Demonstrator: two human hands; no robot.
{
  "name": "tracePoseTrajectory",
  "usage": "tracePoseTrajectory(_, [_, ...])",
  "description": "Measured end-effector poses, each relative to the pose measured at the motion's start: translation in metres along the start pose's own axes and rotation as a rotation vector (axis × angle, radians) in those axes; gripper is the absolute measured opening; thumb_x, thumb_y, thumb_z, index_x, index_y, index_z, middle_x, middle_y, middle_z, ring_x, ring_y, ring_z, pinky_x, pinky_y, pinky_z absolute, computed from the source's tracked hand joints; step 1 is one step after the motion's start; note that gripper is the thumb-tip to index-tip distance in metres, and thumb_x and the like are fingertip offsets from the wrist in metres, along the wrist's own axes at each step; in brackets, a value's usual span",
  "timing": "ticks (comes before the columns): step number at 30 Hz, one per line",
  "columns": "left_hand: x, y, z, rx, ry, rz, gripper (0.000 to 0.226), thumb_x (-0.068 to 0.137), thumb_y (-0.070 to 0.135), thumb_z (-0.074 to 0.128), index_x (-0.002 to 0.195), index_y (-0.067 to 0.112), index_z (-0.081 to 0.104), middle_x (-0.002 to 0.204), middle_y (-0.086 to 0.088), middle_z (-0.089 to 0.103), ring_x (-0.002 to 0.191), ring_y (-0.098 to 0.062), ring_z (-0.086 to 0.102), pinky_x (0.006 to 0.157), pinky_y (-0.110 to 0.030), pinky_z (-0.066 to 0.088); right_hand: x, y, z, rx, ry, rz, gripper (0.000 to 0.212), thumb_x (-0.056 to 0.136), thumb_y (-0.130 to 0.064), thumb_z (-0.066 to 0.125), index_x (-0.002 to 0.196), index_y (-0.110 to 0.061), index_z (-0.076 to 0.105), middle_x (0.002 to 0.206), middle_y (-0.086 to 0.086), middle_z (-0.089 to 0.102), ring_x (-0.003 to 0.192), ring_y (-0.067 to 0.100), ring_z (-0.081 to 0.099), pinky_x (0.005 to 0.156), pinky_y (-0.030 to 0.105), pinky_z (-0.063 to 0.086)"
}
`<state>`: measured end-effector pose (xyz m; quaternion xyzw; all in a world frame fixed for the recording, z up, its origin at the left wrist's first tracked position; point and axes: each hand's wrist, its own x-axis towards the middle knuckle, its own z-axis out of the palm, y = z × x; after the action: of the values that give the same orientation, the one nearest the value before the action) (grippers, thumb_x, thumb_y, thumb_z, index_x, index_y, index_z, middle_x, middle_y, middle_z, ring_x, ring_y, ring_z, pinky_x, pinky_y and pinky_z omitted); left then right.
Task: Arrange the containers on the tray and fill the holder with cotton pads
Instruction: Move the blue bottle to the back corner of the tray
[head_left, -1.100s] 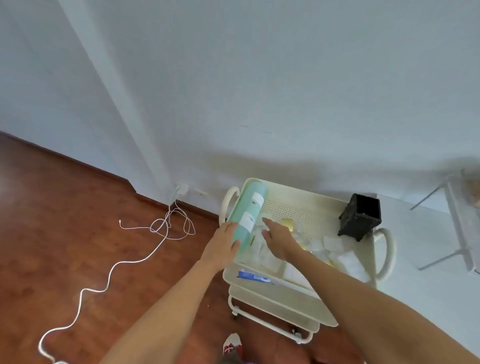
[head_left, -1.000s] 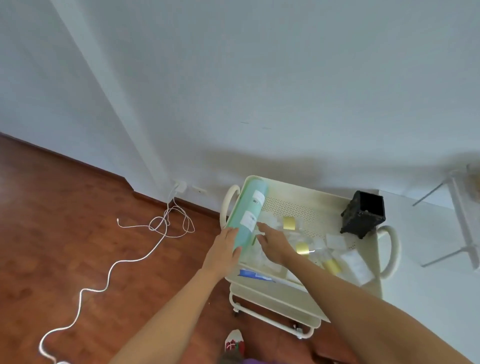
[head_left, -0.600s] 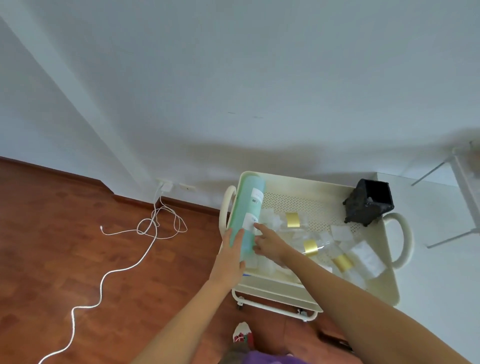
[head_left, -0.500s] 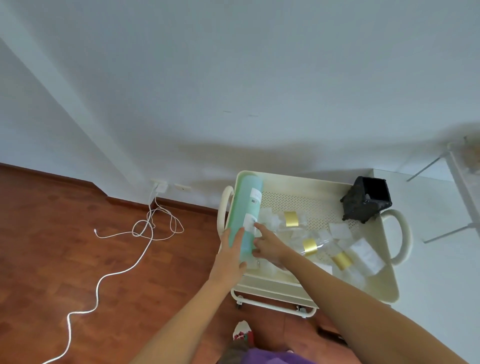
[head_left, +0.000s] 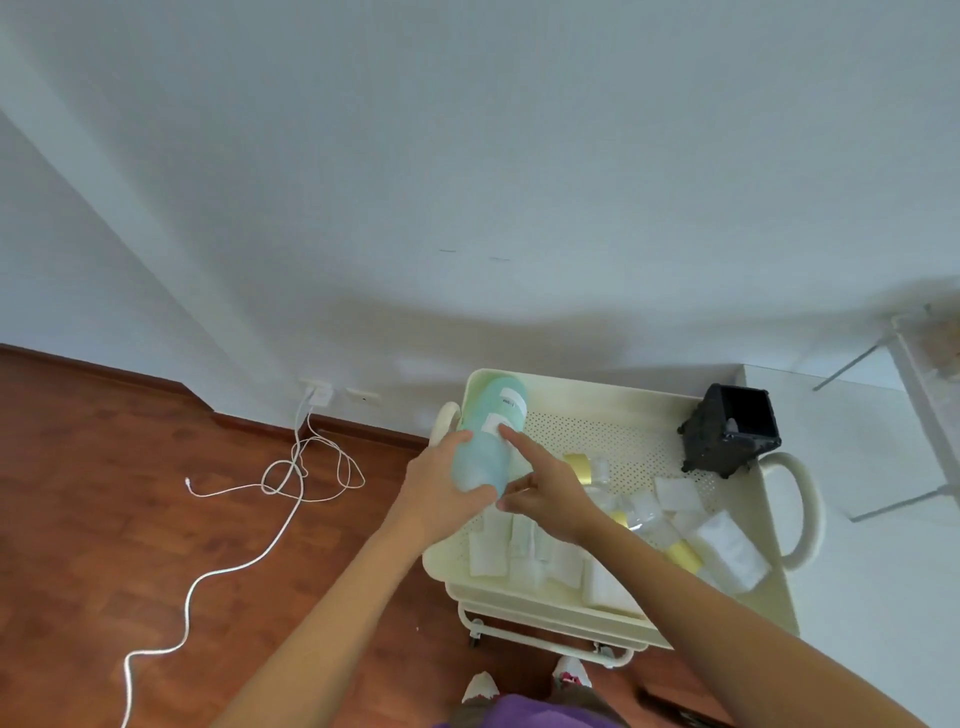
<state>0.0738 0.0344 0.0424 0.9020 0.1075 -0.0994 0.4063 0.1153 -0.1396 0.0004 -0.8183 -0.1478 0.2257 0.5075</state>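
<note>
Bottle (head_left: 491, 441) in teal is standing tall at the tray's (head_left: 602, 387) far-left corner, long axis running up from the grip. Left hand (head_left: 441, 491) is wrapping its base; right hand (head_left: 545, 493) is resting open-fingered against it, nearer the cotton pads (head_left: 519, 545) just below.

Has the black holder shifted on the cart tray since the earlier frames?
No. The black holder sits at the tray's far right corner, just by the right handle, as before; only the head camera has moved.
</note>
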Motion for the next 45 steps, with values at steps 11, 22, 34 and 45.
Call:
tracePoseTrajectory(11, [0.060,0.058,-0.057,-0.282,-0.053,-0.016,0.077,0.059,0.051,0.084,0.127,0.030,0.053,0.117,0.002,0.064,0.093,-0.015,0.069,0.082,-0.034,0.058,0.054,-0.036,-0.069,-0.258,0.036,-0.316,0.081,0.082,-0.046,0.070,0.147,-0.043,0.021,0.140,0.004,0.053,0.117,0.025,0.054,0.098,0.040,0.049])
tracePoseTrajectory(22, [0.096,0.066,-0.028,-0.392,-0.041,0.126,0.062,0.093,0.028,0.060,0.147,0.027,0.032,0.148,0.003,0.042,0.135,-0.009,0.040,0.110,-0.039,0.040,0.083,-0.043,-0.101,-0.135,0.093,-0.133,0.073,0.089,-0.045,0.062,0.148,-0.035,0.021,0.121,0.016,0.064,0.103,0.035,0.064,0.097,0.048,0.049])
tracePoseTrajectory(34, [0.129,0.051,-0.054,-0.385,-0.154,0.220,0.049,0.098,0.022,0.052,0.145,0.022,0.040,0.150,0.010,0.042,0.138,-0.005,0.037,0.112,-0.030,0.034,0.079,-0.056,-0.058,0.110,0.355,0.026,0.061,0.082,-0.050,0.068,0.127,-0.021,0.039,0.123,0.007,0.061,0.095,0.018,0.054,0.076,0.029,0.042])
tracePoseTrajectory(45, [0.070,0.030,0.035,-0.127,0.579,0.459,0.025,0.089,0.015,0.063,0.111,0.014,0.051,0.105,-0.001,0.053,0.093,-0.009,0.051,0.082,-0.008,0.039,0.020,0.022,-0.119,-0.357,0.108,0.159,0.021,0.092,-0.009,0.058,0.111,-0.011,0.066,0.119,0.005,0.068,0.115,0.019,0.061,0.102,0.034,0.046])
